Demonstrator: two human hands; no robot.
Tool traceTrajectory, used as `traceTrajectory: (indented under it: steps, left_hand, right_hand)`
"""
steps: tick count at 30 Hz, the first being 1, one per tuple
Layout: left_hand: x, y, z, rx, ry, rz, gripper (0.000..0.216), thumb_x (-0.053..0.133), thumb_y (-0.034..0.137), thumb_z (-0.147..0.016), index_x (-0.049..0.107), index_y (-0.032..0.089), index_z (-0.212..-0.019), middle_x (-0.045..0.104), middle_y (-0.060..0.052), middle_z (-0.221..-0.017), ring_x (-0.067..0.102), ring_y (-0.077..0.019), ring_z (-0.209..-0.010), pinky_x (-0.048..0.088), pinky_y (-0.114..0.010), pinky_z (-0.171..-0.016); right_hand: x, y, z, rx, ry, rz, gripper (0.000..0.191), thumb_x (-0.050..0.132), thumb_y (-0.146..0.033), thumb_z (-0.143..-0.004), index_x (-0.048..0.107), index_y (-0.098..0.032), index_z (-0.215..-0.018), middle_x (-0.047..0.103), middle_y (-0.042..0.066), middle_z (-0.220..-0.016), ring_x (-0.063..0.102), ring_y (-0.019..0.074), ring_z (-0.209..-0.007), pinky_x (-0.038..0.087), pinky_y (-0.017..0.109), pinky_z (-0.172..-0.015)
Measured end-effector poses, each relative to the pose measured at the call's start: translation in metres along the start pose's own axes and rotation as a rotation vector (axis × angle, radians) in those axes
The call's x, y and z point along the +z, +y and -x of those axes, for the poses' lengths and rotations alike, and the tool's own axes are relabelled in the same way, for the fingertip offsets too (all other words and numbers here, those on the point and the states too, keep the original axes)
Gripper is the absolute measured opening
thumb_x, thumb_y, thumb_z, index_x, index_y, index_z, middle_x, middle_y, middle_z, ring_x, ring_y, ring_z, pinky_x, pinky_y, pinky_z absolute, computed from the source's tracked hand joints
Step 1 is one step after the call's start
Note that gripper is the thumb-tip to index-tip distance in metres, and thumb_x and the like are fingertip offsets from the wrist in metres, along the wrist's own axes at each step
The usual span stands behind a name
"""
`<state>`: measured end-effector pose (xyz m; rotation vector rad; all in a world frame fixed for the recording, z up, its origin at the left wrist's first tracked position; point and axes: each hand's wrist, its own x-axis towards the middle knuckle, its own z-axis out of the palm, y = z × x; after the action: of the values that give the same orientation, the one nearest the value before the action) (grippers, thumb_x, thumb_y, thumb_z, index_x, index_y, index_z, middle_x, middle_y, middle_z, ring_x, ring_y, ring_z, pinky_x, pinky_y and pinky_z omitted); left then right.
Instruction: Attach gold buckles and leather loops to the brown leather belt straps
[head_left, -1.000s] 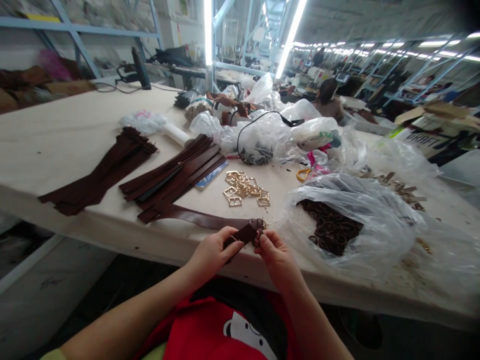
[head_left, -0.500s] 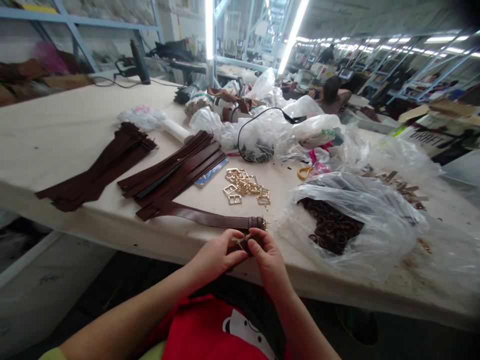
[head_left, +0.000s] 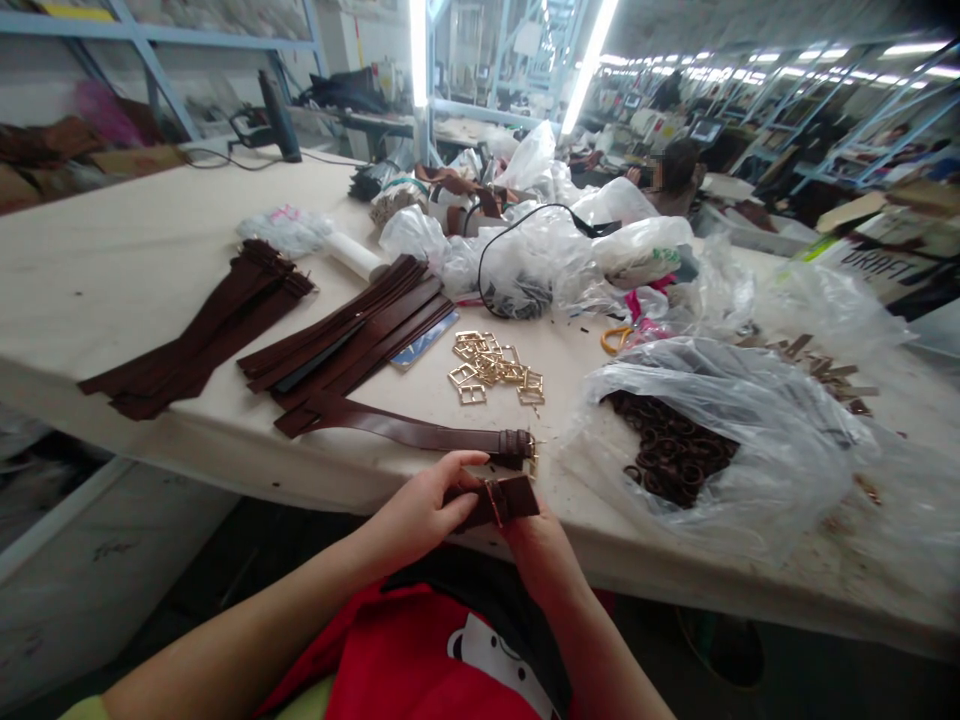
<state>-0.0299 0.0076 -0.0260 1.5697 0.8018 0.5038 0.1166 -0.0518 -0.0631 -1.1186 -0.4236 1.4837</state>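
**At the table edge: a short strap with its buckle, held in both hands**

Close to the body, just before the edge of the table (head_left: 112, 260), both hands hold the short strap (head_left: 517, 497) in the air. The left hand (head_left: 420, 512) is closed on its left part, thumb under and forefinger stretched along the top. The right hand (head_left: 541, 548) is curled below the right end and supports it; its fingertips are hidden. A gold buckle (head_left: 493, 490) sits across the middle of the strap.

I judge that the buckle is being seated. To do this well, keep the leather flat and tight between the hands, hold the pin straight, and press the fold evenly on both edges.

Just beyond lies a long belt (head_left: 405, 432) flat on the table. Farther are loose gold buckles (head_left: 495, 370), a plastic bag of brown rings (head_left: 675, 455) and stacks of dark straps (head_left: 352, 335).

Half a second ago both hands pinched the strap from above at the buckle, with fingertips touching. Now the right hand has turned under it, and the strap lies wider and more level.
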Motion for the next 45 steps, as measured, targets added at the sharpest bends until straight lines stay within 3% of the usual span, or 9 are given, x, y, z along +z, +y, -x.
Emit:
traceTrajectory:
  steps: [7,12,16,21,28,33,37,41,45]
  left_hand:
    - [0.000,0.004,0.002,-0.015,0.062,-0.210,0.040,0.047,0.020,-0.080,0.043,0.020,-0.119,0.063,-0.002,-0.094,0.058,-0.0159,-0.087,0.042,-0.026,-0.082]
    - [-0.009,0.000,0.001,-0.165,-0.160,-0.255,0.027,0.049,0.036,-0.079,0.059,0.015,-0.093,0.063,-0.002,-0.081,0.056,-0.0179,-0.074,0.042,-0.024,-0.064]
    - [-0.015,0.003,0.005,-0.246,-0.312,-0.018,0.030,0.051,0.042,-0.077,0.057,0.014,-0.089,0.060,0.000,-0.079,0.053,-0.0152,-0.071,0.040,-0.022,-0.061]
    - [-0.009,-0.002,0.006,-0.259,-0.296,0.059,0.039,0.048,0.049,-0.079,0.057,0.013,-0.091,0.058,-0.001,-0.085,0.051,-0.0162,-0.079,0.040,-0.023,-0.068]
    - [-0.001,-0.001,0.004,-0.213,-0.326,0.313,0.038,0.058,0.028,-0.074,0.053,0.017,-0.110,0.060,-0.002,-0.101,0.053,-0.0178,-0.092,0.040,-0.025,-0.078]
    - [-0.002,0.003,0.006,-0.217,-0.301,0.226,0.040,0.064,0.029,-0.069,0.056,0.016,-0.107,0.062,-0.002,-0.098,0.054,-0.0204,-0.092,0.041,-0.026,-0.079]
    - [-0.008,0.000,0.008,-0.299,-0.358,0.317,0.040,0.064,0.036,-0.070,0.057,0.016,-0.105,0.062,-0.002,-0.097,0.055,-0.0182,-0.087,0.042,-0.026,-0.078]
    - [-0.011,-0.006,0.006,-0.406,-0.322,0.446,0.039,0.057,0.043,-0.076,0.057,0.016,-0.105,0.064,-0.003,-0.091,0.058,-0.0161,-0.079,0.043,-0.028,-0.075]
    - [-0.006,-0.012,0.002,-0.439,-0.258,0.496,0.035,0.067,0.040,-0.069,0.061,0.014,-0.091,0.065,-0.002,-0.084,0.057,-0.0141,-0.074,0.042,-0.025,-0.074]
  right_hand:
    - [0.008,0.006,0.009,0.331,-0.170,-0.204,0.026,0.070,-0.037,-0.065,0.062,-0.018,-0.080,0.054,-0.003,-0.060,0.042,0.0068,-0.048,0.035,0.018,-0.046]
    - [0.008,-0.005,0.013,0.168,-0.136,-0.190,0.024,0.068,-0.037,-0.069,0.059,-0.018,-0.081,0.054,-0.003,-0.066,0.042,0.0066,-0.053,0.036,0.018,-0.050]
    - [0.003,-0.013,0.013,-0.079,-0.062,0.205,0.025,0.066,-0.037,-0.069,0.049,-0.019,-0.070,0.047,-0.006,-0.059,0.039,0.0076,-0.052,0.033,0.019,-0.051]
    - [-0.001,-0.009,0.013,-0.326,0.012,0.633,0.025,0.064,-0.032,-0.070,0.044,-0.020,-0.063,0.037,-0.007,-0.055,0.032,0.0079,-0.050,0.027,0.020,-0.046]
    - [0.003,0.000,0.015,-0.060,-0.113,0.244,0.037,0.057,-0.050,-0.072,0.058,-0.023,-0.097,0.061,0.003,-0.084,0.055,0.0177,-0.071,0.042,0.026,-0.055]
    - [0.008,-0.003,0.017,-0.277,-0.178,0.438,0.022,0.059,-0.035,-0.075,0.061,-0.023,-0.093,0.063,0.002,-0.088,0.056,0.0192,-0.084,0.043,0.029,-0.076]
    - [0.004,-0.003,0.017,-0.239,-0.137,0.430,0.017,0.055,-0.036,-0.078,0.058,-0.021,-0.086,0.058,0.000,-0.077,0.053,0.0147,-0.071,0.043,0.026,-0.066]
    - [0.000,0.002,0.014,-0.124,-0.064,0.307,0.025,0.056,-0.043,-0.075,0.055,-0.022,-0.087,0.054,-0.001,-0.073,0.050,0.0129,-0.062,0.041,0.023,-0.054]
    - [-0.003,0.004,0.013,-0.172,-0.064,0.381,0.023,0.056,-0.040,-0.075,0.054,-0.020,-0.087,0.052,0.000,-0.074,0.049,0.0133,-0.066,0.041,0.024,-0.058]
